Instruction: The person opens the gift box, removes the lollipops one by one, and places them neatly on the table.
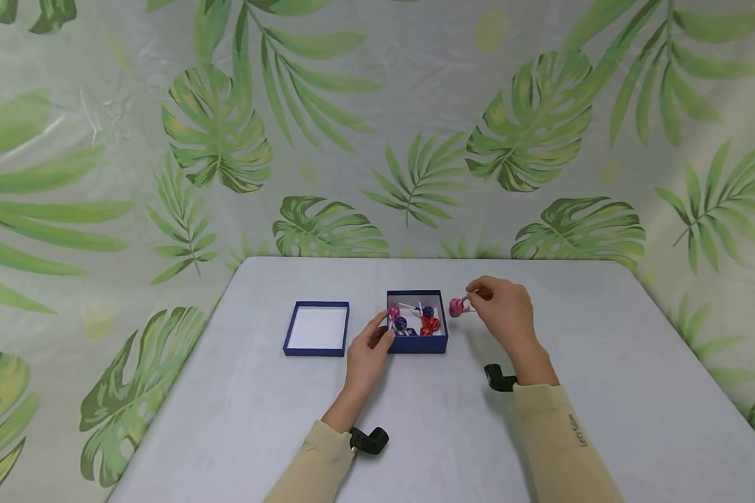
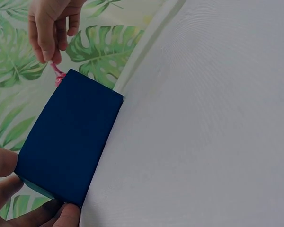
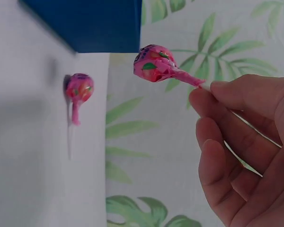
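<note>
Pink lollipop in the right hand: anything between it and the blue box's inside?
The blue box's right wall; the pink lollipop is outside it, in the right hand. Over that wall nothing visible blocks it; the left hand is opposite.

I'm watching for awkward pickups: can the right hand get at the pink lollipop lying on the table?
Probably not just now: the right hand pinches another pink lollipop. Otherwise the way looks free: the lying lollipop rests uncovered beside the blue box.
</note>
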`<state>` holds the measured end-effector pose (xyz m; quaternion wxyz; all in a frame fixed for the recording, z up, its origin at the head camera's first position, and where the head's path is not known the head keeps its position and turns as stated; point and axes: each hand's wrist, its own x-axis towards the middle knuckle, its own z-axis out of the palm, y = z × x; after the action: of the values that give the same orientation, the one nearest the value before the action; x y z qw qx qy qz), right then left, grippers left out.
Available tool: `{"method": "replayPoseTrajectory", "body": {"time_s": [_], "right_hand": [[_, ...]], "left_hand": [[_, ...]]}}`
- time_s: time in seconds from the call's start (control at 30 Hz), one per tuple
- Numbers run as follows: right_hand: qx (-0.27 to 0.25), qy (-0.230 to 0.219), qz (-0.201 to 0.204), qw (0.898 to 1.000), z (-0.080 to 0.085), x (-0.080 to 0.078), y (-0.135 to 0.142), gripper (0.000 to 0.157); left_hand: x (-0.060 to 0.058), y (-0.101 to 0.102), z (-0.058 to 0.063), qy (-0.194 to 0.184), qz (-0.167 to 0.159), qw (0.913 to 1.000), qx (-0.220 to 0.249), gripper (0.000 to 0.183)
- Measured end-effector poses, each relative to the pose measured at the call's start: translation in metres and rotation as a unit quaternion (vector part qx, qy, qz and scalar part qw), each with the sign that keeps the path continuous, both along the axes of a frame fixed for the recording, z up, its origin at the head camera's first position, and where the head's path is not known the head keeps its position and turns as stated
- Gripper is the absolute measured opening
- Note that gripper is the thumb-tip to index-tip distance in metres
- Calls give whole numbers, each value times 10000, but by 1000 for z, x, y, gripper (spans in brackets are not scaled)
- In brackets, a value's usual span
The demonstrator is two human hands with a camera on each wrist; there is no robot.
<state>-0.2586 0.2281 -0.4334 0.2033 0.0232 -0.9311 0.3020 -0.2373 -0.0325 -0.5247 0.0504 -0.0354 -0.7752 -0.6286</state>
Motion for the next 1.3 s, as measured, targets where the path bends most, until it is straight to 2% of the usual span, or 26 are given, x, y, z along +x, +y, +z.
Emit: {"method": "replayPoseTrajectory", "body": {"time_s": [0.87, 1.13, 1.3], "right_hand": [[-359, -960, -59, 9947, -42, -15, 23, 13], [-538, -952, 62, 9940, -51, -19, 32, 14], [-561, -1232, 231, 9905, -54, -20, 43, 16]], "left_hand": [[2, -1, 3, -26, -38, 10000, -7, 45], [2, -2, 2, -85, -57, 9999, 30, 44], [1, -2, 2, -94, -45, 9999, 6, 45]]}}
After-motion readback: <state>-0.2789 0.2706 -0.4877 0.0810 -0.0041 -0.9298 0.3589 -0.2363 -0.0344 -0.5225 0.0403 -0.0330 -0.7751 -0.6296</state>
